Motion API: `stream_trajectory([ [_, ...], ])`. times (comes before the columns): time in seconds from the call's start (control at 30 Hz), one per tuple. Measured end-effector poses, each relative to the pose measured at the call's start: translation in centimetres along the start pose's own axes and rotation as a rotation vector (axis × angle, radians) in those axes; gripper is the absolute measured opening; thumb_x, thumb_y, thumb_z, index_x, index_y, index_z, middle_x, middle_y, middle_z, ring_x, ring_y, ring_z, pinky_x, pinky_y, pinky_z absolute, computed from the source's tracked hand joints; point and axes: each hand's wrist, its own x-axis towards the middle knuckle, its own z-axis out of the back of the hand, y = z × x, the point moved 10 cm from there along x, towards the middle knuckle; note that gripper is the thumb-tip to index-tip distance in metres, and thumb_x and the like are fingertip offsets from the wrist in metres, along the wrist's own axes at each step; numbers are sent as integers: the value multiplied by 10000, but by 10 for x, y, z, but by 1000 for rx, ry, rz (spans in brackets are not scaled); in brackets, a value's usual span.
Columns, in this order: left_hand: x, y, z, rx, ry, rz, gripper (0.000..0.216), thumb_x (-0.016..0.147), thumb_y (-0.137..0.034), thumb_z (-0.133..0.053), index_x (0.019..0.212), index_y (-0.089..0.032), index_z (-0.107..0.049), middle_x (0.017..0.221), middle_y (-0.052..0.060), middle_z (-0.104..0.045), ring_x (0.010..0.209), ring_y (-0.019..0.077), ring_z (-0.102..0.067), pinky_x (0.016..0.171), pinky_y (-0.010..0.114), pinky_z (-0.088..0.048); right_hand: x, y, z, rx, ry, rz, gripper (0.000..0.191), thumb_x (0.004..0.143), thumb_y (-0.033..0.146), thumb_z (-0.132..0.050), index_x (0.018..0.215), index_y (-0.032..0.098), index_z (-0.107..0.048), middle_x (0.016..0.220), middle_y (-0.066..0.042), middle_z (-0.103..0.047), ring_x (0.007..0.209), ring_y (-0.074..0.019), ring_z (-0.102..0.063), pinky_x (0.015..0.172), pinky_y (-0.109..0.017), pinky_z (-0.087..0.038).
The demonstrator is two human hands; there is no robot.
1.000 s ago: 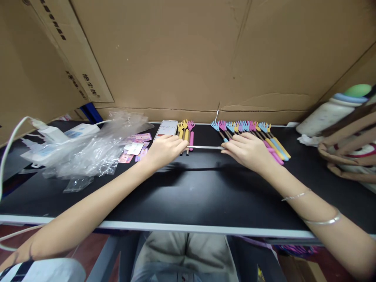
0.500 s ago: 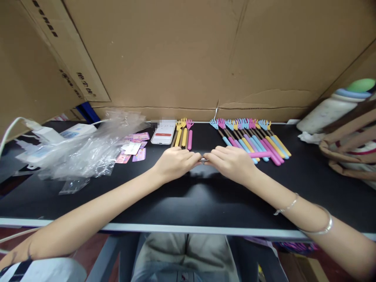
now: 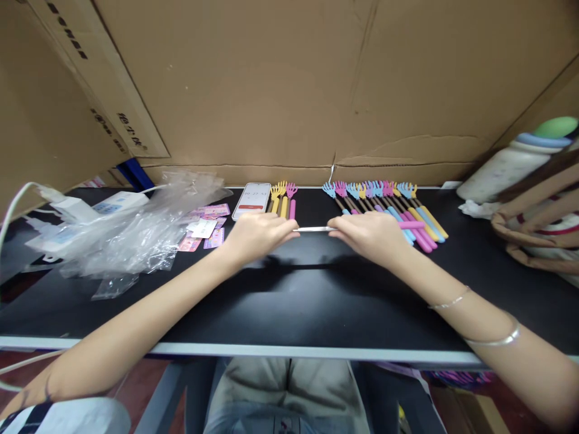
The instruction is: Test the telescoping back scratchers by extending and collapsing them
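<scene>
Above the black table, both my hands are closed on one telescopic back scratcher, whose thin silver rod (image 3: pixel 314 229) shows level between them. My left hand (image 3: pixel 257 235) grips one end, which its fingers hide. Fingers of my right hand (image 3: pixel 373 232) wrap the other end, and a pink handle (image 3: pixel 414 225) sticks out past its far side. Beyond my right hand lies a row of several back scratchers (image 3: pixel 425 220) with pink, blue, yellow and purple handles. A smaller group of back scratchers (image 3: pixel 284 202), yellow and pink, lies behind my left hand.
A phone (image 3: pixel 251 201) showing a timer lies at the back. Clear plastic bags (image 3: pixel 136 229) cover part of a white power strip (image 3: pixel 113 205) at left, beside small printed cards (image 3: pixel 212 226). A bottle (image 3: pixel 506 169) stands at right; cardboard (image 3: pixel 253 84) walls the back.
My hands have moved apart and slightly away from me, and a longer stretch of the silver rod shows between them. The things on the table have not moved.
</scene>
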Motion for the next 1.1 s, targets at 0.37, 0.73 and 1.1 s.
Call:
stream_trajectory([
  [0.37,-44,136,7,182,57,234,327,945,-405,-430,728,-227,-598,638,28,-600,625,176,-528,523,300,-270,-48,-142,-5,-222,146,-370,371,943,422,-403,991,164,-666,929,-91,-702,784,-154,-586,602,-261,-286],
  [0.73,-84,206,26,279,110,465,334,949,-416,-379,748,-241,-579,655,-2,-579,708,167,-407,527,281,-218,-90,-216,1,-363,209,-563,317,920,316,-427,1028,114,-645,950,-150,-668,825,-191,-515,704,-298,-288],
  [1.1,-83,189,22,369,30,293,269,963,-400,-399,831,-246,-576,700,-26,-625,752,153,-463,536,267,-280,-98,-224,-2,-271,195,-626,242,884,314,-506,986,142,-642,863,-134,-639,810,-193,-469,702,-298,-300],
])
